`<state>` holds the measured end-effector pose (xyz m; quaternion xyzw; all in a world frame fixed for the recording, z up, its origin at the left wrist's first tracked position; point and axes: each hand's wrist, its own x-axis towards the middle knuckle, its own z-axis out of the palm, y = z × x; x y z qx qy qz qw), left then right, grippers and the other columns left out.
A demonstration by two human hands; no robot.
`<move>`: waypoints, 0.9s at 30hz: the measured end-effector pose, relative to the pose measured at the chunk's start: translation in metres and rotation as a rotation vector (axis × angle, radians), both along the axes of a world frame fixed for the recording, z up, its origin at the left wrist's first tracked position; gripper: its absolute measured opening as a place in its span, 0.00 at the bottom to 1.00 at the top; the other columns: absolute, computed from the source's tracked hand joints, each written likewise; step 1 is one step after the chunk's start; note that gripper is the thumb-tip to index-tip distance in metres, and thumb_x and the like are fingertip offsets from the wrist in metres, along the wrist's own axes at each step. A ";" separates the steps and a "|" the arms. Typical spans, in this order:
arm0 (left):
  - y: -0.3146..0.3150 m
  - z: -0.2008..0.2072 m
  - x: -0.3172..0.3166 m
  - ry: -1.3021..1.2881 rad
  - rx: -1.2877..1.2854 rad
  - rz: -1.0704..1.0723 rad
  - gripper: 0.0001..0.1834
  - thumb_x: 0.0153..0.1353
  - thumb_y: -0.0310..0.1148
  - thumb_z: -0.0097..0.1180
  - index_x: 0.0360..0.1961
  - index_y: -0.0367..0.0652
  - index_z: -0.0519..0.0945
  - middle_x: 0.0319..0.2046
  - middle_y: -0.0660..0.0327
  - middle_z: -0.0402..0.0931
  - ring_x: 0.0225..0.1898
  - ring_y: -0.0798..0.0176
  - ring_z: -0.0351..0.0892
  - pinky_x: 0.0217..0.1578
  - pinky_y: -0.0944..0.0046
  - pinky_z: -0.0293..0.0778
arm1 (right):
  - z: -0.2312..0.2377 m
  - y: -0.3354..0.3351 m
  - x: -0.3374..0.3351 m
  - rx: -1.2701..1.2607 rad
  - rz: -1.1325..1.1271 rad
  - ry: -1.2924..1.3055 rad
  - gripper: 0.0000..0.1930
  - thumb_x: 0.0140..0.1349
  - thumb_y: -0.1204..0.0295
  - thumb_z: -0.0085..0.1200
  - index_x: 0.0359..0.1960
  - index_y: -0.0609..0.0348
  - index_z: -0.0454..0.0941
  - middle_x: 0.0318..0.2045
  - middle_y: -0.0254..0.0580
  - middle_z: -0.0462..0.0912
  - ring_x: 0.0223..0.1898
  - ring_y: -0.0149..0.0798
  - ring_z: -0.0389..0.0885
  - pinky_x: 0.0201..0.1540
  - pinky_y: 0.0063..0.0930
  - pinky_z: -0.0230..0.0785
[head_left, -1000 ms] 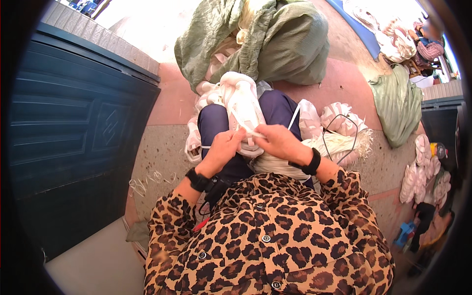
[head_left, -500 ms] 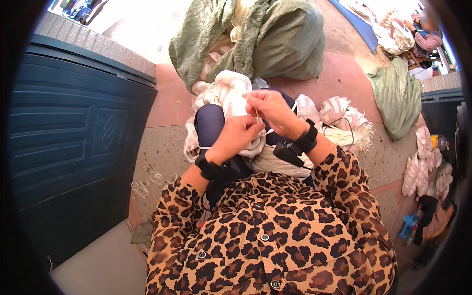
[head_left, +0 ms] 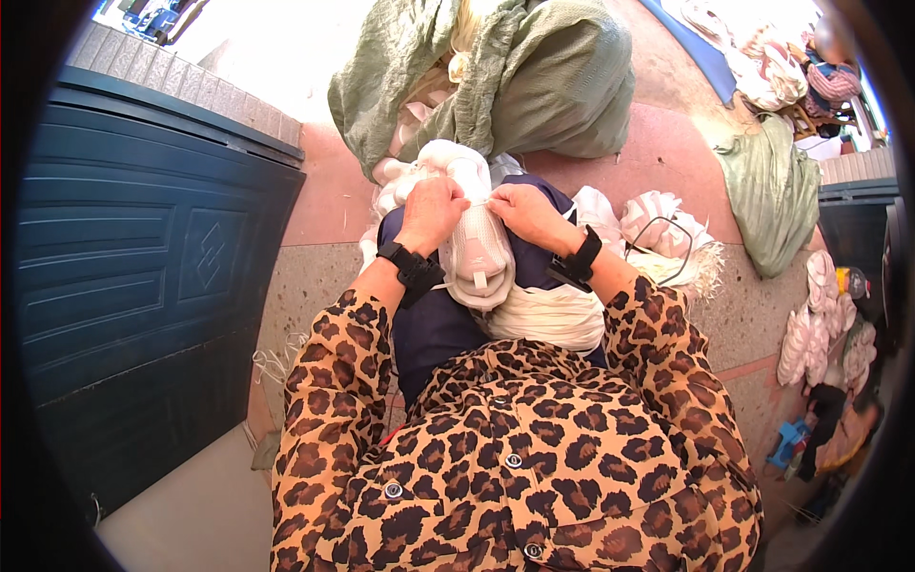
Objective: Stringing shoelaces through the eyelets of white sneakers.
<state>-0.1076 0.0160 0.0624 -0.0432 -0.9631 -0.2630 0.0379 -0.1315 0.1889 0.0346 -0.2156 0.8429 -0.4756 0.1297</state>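
Observation:
A white sneaker [head_left: 479, 246] rests on my lap between my thighs, its heel end toward me and the rounded white toe away. My left hand [head_left: 432, 215] is closed in a pinch at the left side of its opening. My right hand [head_left: 531, 217] pinches at the right side, level with the left. A thin white shoelace seems to run from the fingers across the shoe; its ends are mostly hidden by my hands. On my lap by the right thigh lies a thick bundle of cream laces [head_left: 548, 319].
Ahead stands a big green woven sack [head_left: 562, 86] with white shoes showing in its mouth. More white shoes and a fringed lace bundle [head_left: 701, 267] lie to the right. A dark blue panelled door [head_left: 133, 257] is at left. Another person [head_left: 834, 76] sits far right.
My hands have drawn apart to either side of the shoe and moved slightly away from me. The shoe's heel end and insole now show between them.

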 end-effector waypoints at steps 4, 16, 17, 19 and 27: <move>0.000 0.002 0.000 -0.061 0.104 0.060 0.08 0.43 0.32 0.60 0.22 0.37 0.80 0.19 0.54 0.77 0.23 0.59 0.77 0.27 0.64 0.71 | 0.008 -0.003 0.003 -0.027 0.000 0.066 0.13 0.54 0.66 0.45 0.32 0.62 0.77 0.28 0.55 0.77 0.33 0.52 0.76 0.37 0.40 0.66; 0.000 0.001 0.004 -0.158 0.209 0.166 0.09 0.44 0.32 0.60 0.25 0.36 0.81 0.20 0.57 0.78 0.21 0.70 0.75 0.26 0.69 0.71 | 0.012 -0.016 0.006 0.141 -0.040 0.233 0.11 0.54 0.67 0.45 0.28 0.61 0.77 0.28 0.52 0.78 0.32 0.52 0.76 0.36 0.42 0.67; 0.000 0.001 0.005 -0.151 0.212 0.168 0.10 0.45 0.32 0.60 0.25 0.35 0.81 0.19 0.57 0.78 0.21 0.69 0.75 0.26 0.69 0.71 | 0.012 -0.019 0.004 0.166 -0.024 0.264 0.11 0.54 0.68 0.45 0.27 0.61 0.77 0.28 0.53 0.77 0.31 0.52 0.76 0.36 0.42 0.67; -0.001 0.002 0.006 -0.144 0.217 0.169 0.10 0.45 0.33 0.59 0.24 0.35 0.81 0.19 0.57 0.78 0.20 0.69 0.75 0.26 0.69 0.71 | 0.012 -0.025 -0.001 0.192 -0.010 0.296 0.11 0.53 0.68 0.45 0.26 0.62 0.77 0.28 0.53 0.77 0.31 0.53 0.76 0.35 0.42 0.67; -0.008 -0.004 0.026 -0.027 0.202 0.133 0.16 0.48 0.34 0.57 0.37 0.35 0.77 0.31 0.53 0.76 0.30 0.62 0.75 0.33 0.65 0.71 | 0.012 -0.027 -0.007 0.223 0.053 0.453 0.07 0.49 0.75 0.45 0.24 0.63 0.77 0.26 0.55 0.77 0.33 0.51 0.76 0.37 0.42 0.67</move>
